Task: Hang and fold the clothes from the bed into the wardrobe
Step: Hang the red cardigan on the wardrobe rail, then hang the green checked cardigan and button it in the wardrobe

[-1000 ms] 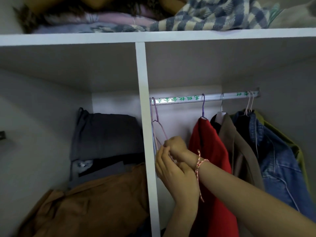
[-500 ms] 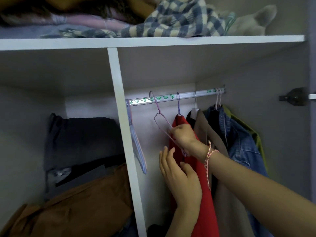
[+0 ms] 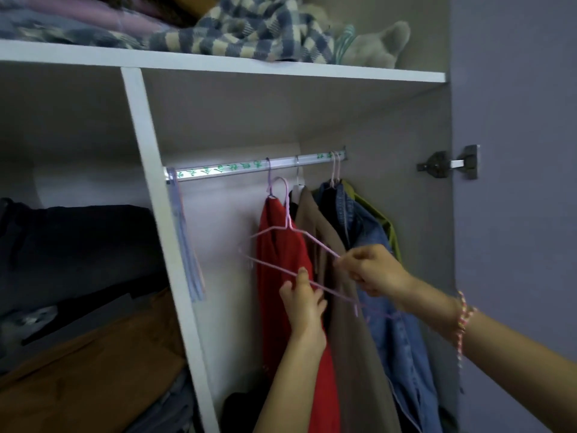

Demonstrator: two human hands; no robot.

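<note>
A lilac wire hanger [image 3: 290,228] is off the wardrobe rail [image 3: 218,170] and carries no garment; its hook floats in front of the hung clothes. My right hand [image 3: 371,270] pinches the hanger's right shoulder wire. My left hand [image 3: 304,303] reaches up from below and grips the bottom bar. Behind the hanger, on the rail, hang a red garment [image 3: 278,254], a brown coat [image 3: 352,339], a denim jacket [image 3: 393,339] and a green garment [image 3: 388,228].
More bare hangers [image 3: 187,245] dangle at the rail's left end by the white divider [image 3: 162,214]. The left compartment holds dark folded clothes [image 3: 78,245] and a brown garment [image 3: 93,370]. A checked blanket [image 3: 249,32] and plush toy [image 3: 381,48] lie on the top shelf. A door hinge [image 3: 449,165] sticks out at right.
The hanger has come off the rail and moved right, in front of the hung clothes. My right hand carried it there; my left hand went from open below it to gripping its bottom bar.
</note>
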